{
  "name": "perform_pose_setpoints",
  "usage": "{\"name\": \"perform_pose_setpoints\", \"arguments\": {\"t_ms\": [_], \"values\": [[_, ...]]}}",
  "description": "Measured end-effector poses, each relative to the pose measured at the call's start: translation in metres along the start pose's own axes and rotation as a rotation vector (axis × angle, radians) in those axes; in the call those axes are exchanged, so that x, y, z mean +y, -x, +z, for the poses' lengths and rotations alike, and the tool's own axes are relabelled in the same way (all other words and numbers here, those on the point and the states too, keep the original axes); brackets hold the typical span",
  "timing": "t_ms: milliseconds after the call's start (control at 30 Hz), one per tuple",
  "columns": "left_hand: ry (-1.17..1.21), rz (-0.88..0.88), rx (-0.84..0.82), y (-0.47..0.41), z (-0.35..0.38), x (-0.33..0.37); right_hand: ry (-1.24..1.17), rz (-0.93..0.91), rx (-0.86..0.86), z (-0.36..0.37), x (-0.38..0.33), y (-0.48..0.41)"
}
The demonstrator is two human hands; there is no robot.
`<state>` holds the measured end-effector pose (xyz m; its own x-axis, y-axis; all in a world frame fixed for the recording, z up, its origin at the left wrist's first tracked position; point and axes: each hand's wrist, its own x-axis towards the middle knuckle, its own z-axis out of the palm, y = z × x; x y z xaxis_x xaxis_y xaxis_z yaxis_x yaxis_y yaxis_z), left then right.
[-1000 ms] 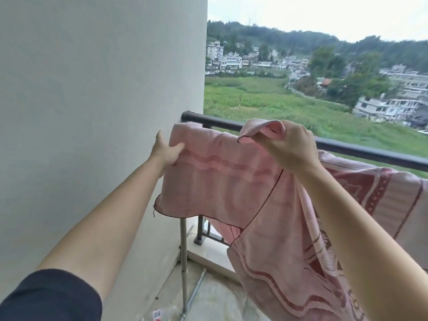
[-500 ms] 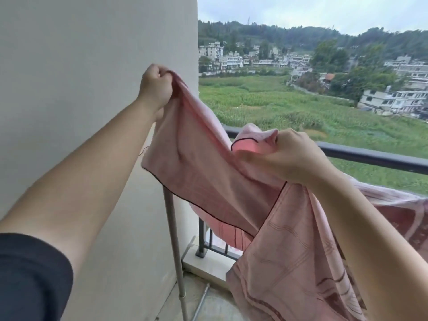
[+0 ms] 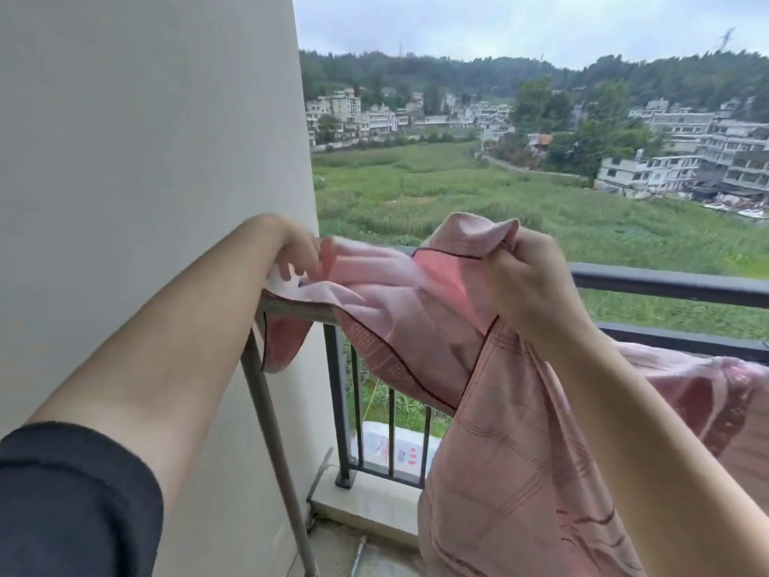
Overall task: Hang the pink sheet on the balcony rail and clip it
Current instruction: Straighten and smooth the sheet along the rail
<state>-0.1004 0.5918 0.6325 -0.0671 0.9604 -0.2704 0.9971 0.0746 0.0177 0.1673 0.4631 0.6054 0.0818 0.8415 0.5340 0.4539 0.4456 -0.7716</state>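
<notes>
The pink sheet [image 3: 416, 322], thin woven fabric with a dark piped hem, is stretched between both hands. Its left end lies over a grey metal rack bar [image 3: 266, 410], and its right end trails across the black metal balcony rail [image 3: 666, 285]. Its lower part is cut off by the frame edge, and the right forearm covers some of it. A plain white wall [image 3: 145, 139] stands on the left, with a green field [image 3: 416, 189] beyond the railing. The left hand [image 3: 293, 254] is blurred, its fingers curled onto the sheet's edge. The right hand [image 3: 528, 285] is fisted tight round a bunched fold.
</notes>
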Motion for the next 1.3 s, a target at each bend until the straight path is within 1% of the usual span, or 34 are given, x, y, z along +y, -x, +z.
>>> {"name": "perform_pose_setpoints", "arguments": {"t_ms": [33,67,100,133,167,200,233,267,300,333,367,400,433,467,500,533,600,667,700,767,867,900,933,1000,1033,1100,1133,1167,1233,1267,1300], "values": [[-0.023,-0.019,0.059,-0.002,0.012,-0.005,-0.049,0.028,-0.007,0.0,-0.001,0.0],[0.021,0.014,0.256,-0.001,0.02,-0.008,-0.094,0.054,-0.003,-0.002,-0.003,0.0],[0.133,0.04,0.455,0.008,0.024,-0.006,-0.128,0.071,0.007,-0.003,-0.008,0.0],[0.291,0.107,0.624,0.02,0.027,-0.001,-0.146,0.069,0.019,-0.006,-0.012,0.001],[0.454,0.247,0.751,0.037,0.033,0.007,-0.153,0.053,0.034,-0.01,-0.016,0.002],[0.56,0.412,0.805,0.056,0.038,0.015,-0.152,0.027,0.059,-0.013,-0.022,0.004],[0.624,0.583,0.778,0.08,0.041,0.023,-0.14,0.003,0.089,-0.017,-0.028,0.006],[0.631,0.72,0.681,0.103,0.046,0.03,-0.126,-0.033,0.121,-0.022,-0.036,0.009],[0.586,0.805,0.533,0.122,0.054,0.039,-0.108,-0.068,0.156,-0.027,-0.045,0.013],[0.491,0.814,0.435,0.135,0.062,0.046,-0.089,-0.121,0.187,-0.033,-0.052,0.018],[0.332,0.784,0.414,0.141,0.073,0.054,-0.06,-0.182,0.205,-0.039,-0.061,0.025],[0.077,0.723,0.502,0.144,0.085,0.061,-0.027,-0.253,0.211,-0.045,-0.067,0.033],[-0.133,0.699,0.648,0.144,0.094,0.069,0.044,-0.318,0.213,-0.053,-0.072,0.043],[-0.209,0.73,0.781,0.141,0.099,0.074,0.147,-0.37,0.211,-0.061,-0.075,0.053],[-0.167,0.789,0.852,0.141,0.1,0.078,0.262,-0.405,0.206,-0.069,-0.077,0.063],[-0.093,0.833,0.888,0.141,0.098,0.08,0.382,-0.423,0.186,-0.078,-0.078,0.07],[0.052,0.862,0.943,0.138,0.088,0.087,0.599,-0.39,0.22,-0.097,-0.079,0.081],[0.214,0.828,0.988,0.138,0.075,0.105,0.727,-0.349,0.274,-0.113,-0.077,0.087],[0.289,0.769,0.977,0.14,0.068,0.116,0.767,-0.329,0.273,-0.12,-0.073,0.09],[0.47,0.686,0.942,0.143,0.055,0.139,0.901,-0.212,0.193,-0.13,-0.065,0.095],[0.661,0.736,0.937,0.155,0.035,0.166,1.221,0.072,-0.021,-0.132,-0.037,0.096],[0.702,0.772,0.942,0.158,0.028,0.173,1.278,0.095,-0.064,-0.133,-0.027,0.094],[0.726,0.807,0.941,0.16,0.022,0.181,1.287,0.102,-0.102,-0.136,-0.021,0.092],[0.721,0.864,0.974,0.159,0.007,0.192,1.228,0.118,-0.163,-0.148,-0.021,0.084],[0.721,0.874,0.999,0.158,0.0,0.195,1.216,0.123,-0.151,-0.157,-0.023,0.077],[0.732,0.883,1.09,0.154,-0.011,0.199,1.242,0.14,-0.059,-0.18,-0.034,0.058],[0.715,0.916,1.15,0.151,-0.014,0.2,1.252,0.149,0.024,-0.193,-0.039,0.048],[0.667,0.985,1.213,0.147,-0.016,0.202,1.242,0.16,0.128,-0.205,-0.042,0.036],[0.475,1.112,1.332,0.134,-0.022,0.208,1.163,0.154,0.366,-0.224,-0.046,0.012],[0.376,1.123,1.391,0.129,-0.027,0.21,1.123,0.102,0.491,-0.23,-0.048,0.002],[0.299,1.1,1.453,0.123,-0.033,0.21,1.072,0.009,0.618,-0.235,-0.049,-0.005]]}}
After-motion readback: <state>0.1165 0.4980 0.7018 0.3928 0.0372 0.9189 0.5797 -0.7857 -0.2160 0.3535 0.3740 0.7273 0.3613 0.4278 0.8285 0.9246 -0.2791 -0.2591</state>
